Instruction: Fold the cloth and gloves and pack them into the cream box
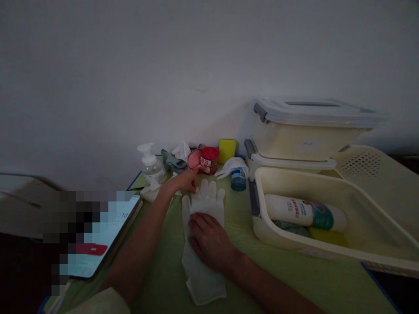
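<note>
A white rubber glove (206,283) lies flat on the green tabletop, its fingers pointing away from me and its cuff towards me. At the tip of one glove finger, my left hand (187,180) is closed in a pinch; the exact grip is partly hidden behind the hand. My right hand (211,240) rests palm down across the middle of the glove, fingers stretched out, and covers part of it.
Behind the glove stand a pump bottle (152,165), a red roll (210,160), a yellow sponge (227,150) and a blue roll (238,179). To the right, an open cream bin (271,237) holds a white bottle (291,210) beside a lidded box (294,137). A tablet (98,248) leans at left.
</note>
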Demonstrator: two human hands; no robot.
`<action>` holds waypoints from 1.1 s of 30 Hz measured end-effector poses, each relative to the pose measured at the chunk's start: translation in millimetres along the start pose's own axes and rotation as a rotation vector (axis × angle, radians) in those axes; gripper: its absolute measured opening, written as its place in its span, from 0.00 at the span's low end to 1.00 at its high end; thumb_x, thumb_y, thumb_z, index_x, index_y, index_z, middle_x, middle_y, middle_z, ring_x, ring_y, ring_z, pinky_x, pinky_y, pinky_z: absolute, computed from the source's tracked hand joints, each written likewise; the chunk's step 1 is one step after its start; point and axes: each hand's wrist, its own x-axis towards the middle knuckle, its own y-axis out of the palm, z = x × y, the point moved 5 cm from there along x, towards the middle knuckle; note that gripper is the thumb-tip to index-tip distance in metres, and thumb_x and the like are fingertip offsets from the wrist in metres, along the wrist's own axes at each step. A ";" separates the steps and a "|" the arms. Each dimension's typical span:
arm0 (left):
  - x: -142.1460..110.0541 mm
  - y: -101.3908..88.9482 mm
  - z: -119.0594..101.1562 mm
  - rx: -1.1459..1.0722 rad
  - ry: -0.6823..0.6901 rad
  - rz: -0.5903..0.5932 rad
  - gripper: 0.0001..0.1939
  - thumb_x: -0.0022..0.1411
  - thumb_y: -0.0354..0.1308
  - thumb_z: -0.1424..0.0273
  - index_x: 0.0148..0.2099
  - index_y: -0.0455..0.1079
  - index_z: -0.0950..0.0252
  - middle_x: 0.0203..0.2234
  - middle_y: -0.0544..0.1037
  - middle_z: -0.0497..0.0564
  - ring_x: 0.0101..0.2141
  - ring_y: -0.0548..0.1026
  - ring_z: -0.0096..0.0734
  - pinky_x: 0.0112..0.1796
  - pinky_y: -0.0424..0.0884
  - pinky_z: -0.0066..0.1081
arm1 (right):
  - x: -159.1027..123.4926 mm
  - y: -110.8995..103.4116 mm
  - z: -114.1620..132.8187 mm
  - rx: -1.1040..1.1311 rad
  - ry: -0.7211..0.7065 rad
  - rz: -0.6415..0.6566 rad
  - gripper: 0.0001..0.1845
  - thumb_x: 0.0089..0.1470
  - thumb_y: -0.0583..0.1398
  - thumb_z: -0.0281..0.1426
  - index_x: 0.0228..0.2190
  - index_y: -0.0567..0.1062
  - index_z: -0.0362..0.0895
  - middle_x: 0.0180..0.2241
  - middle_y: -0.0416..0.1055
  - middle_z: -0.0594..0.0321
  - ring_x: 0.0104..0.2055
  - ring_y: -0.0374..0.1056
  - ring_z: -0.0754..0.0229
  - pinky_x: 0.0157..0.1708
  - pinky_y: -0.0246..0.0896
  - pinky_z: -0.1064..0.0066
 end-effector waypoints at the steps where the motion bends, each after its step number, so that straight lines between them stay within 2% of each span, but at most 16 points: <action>1: 0.5 0.6 0.4 0.001 -0.001 -0.007 0.13 0.63 0.54 0.66 0.47 0.67 0.68 0.41 0.73 0.53 0.38 0.74 0.33 0.38 0.73 0.38 | -0.1 0.0 -0.1 -0.001 0.000 0.001 0.16 0.56 0.56 0.30 0.45 0.70 0.37 0.49 0.68 0.52 0.52 0.60 0.53 0.54 0.57 0.61; 15: -3.0 -15.8 7.4 0.124 -0.092 -0.264 0.15 0.63 0.54 0.65 0.50 0.65 0.67 0.45 0.71 0.55 0.42 0.72 0.36 0.42 0.71 0.41 | 0.4 0.2 -0.7 -0.010 -0.004 -0.008 0.15 0.56 0.55 0.30 0.44 0.70 0.37 0.49 0.68 0.53 0.52 0.61 0.53 0.54 0.57 0.62; 33: -13.6 -16.3 -2.2 0.234 -0.213 -0.349 0.14 0.63 0.54 0.66 0.49 0.66 0.66 0.45 0.71 0.54 0.43 0.72 0.36 0.43 0.71 0.41 | 0.8 0.1 2.2 -0.028 0.000 0.007 0.15 0.56 0.55 0.30 0.45 0.69 0.37 0.50 0.67 0.50 0.51 0.62 0.54 0.52 0.58 0.61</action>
